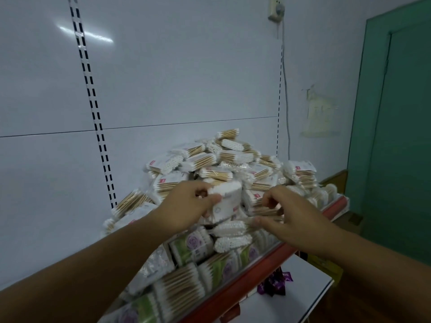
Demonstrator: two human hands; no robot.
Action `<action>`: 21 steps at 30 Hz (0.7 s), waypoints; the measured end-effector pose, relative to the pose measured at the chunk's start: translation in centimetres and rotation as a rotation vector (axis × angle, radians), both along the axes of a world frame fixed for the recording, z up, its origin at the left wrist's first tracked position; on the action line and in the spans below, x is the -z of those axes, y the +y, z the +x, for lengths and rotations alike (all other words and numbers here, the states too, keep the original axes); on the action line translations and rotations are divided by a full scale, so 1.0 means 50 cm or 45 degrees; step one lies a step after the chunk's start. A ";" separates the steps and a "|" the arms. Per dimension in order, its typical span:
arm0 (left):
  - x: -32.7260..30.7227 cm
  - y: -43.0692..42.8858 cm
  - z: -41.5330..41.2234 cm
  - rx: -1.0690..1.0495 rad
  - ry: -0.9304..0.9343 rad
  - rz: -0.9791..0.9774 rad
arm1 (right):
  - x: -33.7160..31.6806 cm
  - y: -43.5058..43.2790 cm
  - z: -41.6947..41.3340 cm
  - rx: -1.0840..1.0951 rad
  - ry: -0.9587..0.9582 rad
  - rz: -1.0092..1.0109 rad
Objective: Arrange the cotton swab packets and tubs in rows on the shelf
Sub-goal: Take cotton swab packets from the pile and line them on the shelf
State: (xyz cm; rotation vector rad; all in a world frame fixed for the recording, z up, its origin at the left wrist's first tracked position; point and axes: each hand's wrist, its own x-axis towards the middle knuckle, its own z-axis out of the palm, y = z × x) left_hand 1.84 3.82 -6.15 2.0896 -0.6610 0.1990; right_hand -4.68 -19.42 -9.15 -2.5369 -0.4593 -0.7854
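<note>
A: When both hands were over the shelf (257, 268), what was the left hand (186, 203) doing?

B: Its fingers (200, 186) and thumb were curled round one white packet (229, 198) of cotton swabs. They held it at the front of the pile (233, 159). The packet stood nearly upright, with the cotton tips on top.

A: And the right hand (291, 221)?

B: It was just beside that packet, on its right. The fingers were bent downward, and their tips touched some packets with wooden sticks (263, 209). The thumb pointed to the left, lower than the fingers. I could not tell if this hand gripped a packet or only touched it.

A: Where were the other packets?

B: Most of them lay loose in the pile on the shelf, against the white back panel (175, 78), and they pointed in many directions. Nearer to the front, behind the red rail of the shelf, green-labelled packets (193, 248) stood side by side in a row.

A: Was anything else around?

B: Under the rail, a lower white shelf (298, 299) carried a few purple packets (276, 282). A green door (396, 148) was on the right. A grey cable (286, 89) hung down the wall from a socket (276, 9).
</note>
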 end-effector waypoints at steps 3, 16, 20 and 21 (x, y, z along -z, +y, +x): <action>-0.017 0.011 -0.004 0.004 0.221 -0.255 | 0.034 0.016 0.009 -0.122 0.087 -0.214; -0.034 0.145 0.009 -0.142 0.680 -1.033 | 0.016 0.042 0.059 -0.227 -0.015 0.615; -0.035 0.196 0.006 -0.100 0.771 -1.182 | -0.021 0.095 0.065 -0.316 -0.023 1.015; -0.036 0.210 -0.001 -0.073 0.801 -1.220 | -0.032 0.117 0.068 -0.348 0.067 1.083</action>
